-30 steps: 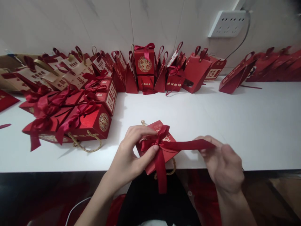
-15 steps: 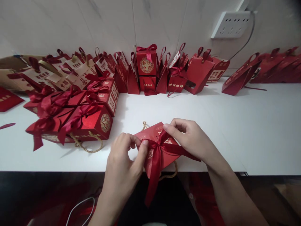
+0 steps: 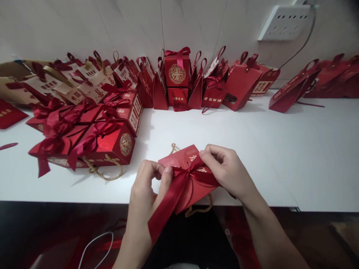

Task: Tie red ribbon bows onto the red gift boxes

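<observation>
A red gift box (image 3: 196,192) with gold rope handles lies at the front edge of the white table. Dark red ribbon (image 3: 172,190) crosses its top and meets in a knot at the middle. My left hand (image 3: 150,190) pinches the ribbon left of the knot between thumb and index finger, and a long tail hangs down over that wrist. On the right side of the knot, my right hand (image 3: 228,170) grips the ribbon between thumb and fingers. Part of the ribbon's right end is hidden beneath this hand.
Several bow-tied red boxes (image 3: 114,144) are grouped at the left on the white table (image 3: 238,134). Upright red boxes (image 3: 177,71) line the wall behind. A white power strip (image 3: 287,23) hangs at the upper right.
The left ribbon tail has swung from hanging over the box's front to lying down-left across my left wrist. Both hands have shifted slightly right, and the view has moved a little.
</observation>
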`<action>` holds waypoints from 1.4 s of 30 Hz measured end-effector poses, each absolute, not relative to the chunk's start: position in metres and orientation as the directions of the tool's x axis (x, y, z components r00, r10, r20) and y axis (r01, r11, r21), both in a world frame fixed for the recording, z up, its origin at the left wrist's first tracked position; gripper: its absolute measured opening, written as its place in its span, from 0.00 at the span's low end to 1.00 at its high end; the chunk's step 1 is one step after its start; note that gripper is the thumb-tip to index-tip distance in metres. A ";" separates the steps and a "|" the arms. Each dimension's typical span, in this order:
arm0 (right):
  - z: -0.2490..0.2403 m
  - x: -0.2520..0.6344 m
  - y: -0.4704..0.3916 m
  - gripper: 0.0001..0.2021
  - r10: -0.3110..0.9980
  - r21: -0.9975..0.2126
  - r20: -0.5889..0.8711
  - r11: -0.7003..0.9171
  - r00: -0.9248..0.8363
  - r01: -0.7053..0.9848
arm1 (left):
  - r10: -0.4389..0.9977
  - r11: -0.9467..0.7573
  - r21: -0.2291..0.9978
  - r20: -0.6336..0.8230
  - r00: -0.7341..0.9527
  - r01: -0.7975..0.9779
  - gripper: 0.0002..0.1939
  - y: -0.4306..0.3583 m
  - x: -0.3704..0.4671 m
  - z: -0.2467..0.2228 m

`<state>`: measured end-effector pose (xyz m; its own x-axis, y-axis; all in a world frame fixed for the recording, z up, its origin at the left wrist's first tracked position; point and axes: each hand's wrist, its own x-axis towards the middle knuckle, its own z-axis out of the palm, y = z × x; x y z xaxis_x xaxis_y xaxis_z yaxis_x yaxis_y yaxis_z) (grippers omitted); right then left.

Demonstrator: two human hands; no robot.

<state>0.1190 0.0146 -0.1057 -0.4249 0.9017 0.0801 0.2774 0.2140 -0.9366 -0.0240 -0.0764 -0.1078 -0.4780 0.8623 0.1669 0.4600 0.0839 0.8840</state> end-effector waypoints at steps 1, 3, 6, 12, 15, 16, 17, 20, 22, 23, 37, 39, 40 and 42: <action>-0.107 0.120 0.013 0.17 0.899 -0.945 0.110 0.227 -0.423 0.235 | 0.854 0.102 0.894 0.146 -0.499 0.437 0.14 -0.076 -0.023 -0.108; -0.111 0.123 0.009 0.16 0.904 -0.957 0.153 0.236 -0.399 0.167 | 0.844 0.125 0.908 0.114 -0.525 0.399 0.15 -0.076 -0.021 -0.109; -0.115 0.125 0.003 0.16 0.915 -0.971 0.167 0.218 -0.368 0.101 | 0.834 0.132 0.919 0.099 -0.543 0.371 0.16 -0.078 -0.019 -0.112; -0.126 0.123 0.006 0.17 0.944 -0.992 0.127 0.122 -0.305 -0.036 | 0.847 0.124 0.933 0.078 -0.525 0.339 0.14 -0.081 -0.018 -0.120; -0.132 0.126 0.011 0.18 0.946 -0.997 0.067 0.071 -0.316 0.000 | 0.866 0.105 0.947 0.064 -0.497 0.305 0.15 -0.076 -0.019 -0.123; -0.131 0.128 0.011 0.16 0.953 -0.992 0.097 0.117 -0.285 0.052 | 0.872 0.094 0.948 0.068 -0.485 0.303 0.16 -0.075 -0.020 -0.123; -0.129 0.130 0.010 0.14 0.957 -0.973 0.171 0.201 -0.233 0.112 | 0.879 0.078 0.947 0.082 -0.470 0.311 0.16 -0.073 -0.021 -0.123; -0.114 0.134 -0.004 0.19 0.800 -0.751 0.562 0.600 -0.209 0.278 | 0.895 0.000 0.935 0.158 -0.417 0.354 0.13 -0.072 -0.024 -0.119; -0.103 0.131 -0.018 0.28 0.585 -0.498 0.697 0.811 -0.415 0.307 | 0.908 -0.064 0.935 0.199 -0.368 0.349 0.10 -0.072 -0.027 -0.118; -0.099 0.126 -0.024 0.29 0.494 -0.390 0.698 0.870 -0.519 0.303 | 0.913 -0.099 0.935 0.222 -0.342 0.341 0.08 -0.073 -0.029 -0.117; -0.134 0.111 -0.041 0.07 0.355 -0.301 0.819 0.935 -0.451 0.189 | 0.894 -0.034 0.916 0.207 -0.397 0.399 0.12 -0.058 -0.036 -0.121; -0.134 0.116 -0.040 0.10 0.318 -0.278 0.810 0.948 -0.492 0.155 | 0.894 -0.033 0.912 0.211 -0.396 0.409 0.12 -0.057 -0.037 -0.120; -0.133 0.119 -0.039 0.11 0.285 -0.247 0.801 0.958 -0.526 0.143 | 0.895 -0.030 0.907 0.211 -0.394 0.419 0.12 -0.056 -0.037 -0.120; -0.131 0.124 -0.038 0.14 0.223 -0.191 0.777 0.975 -0.589 0.118 | 0.895 -0.021 0.890 0.219 -0.387 0.455 0.12 -0.054 -0.039 -0.119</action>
<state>0.1244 -0.0379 -0.1313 -0.5886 0.2233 0.7770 0.1182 0.9745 -0.1905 -0.0393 -0.0536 -0.1188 -0.3874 0.8954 0.2193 0.4549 -0.0213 0.8903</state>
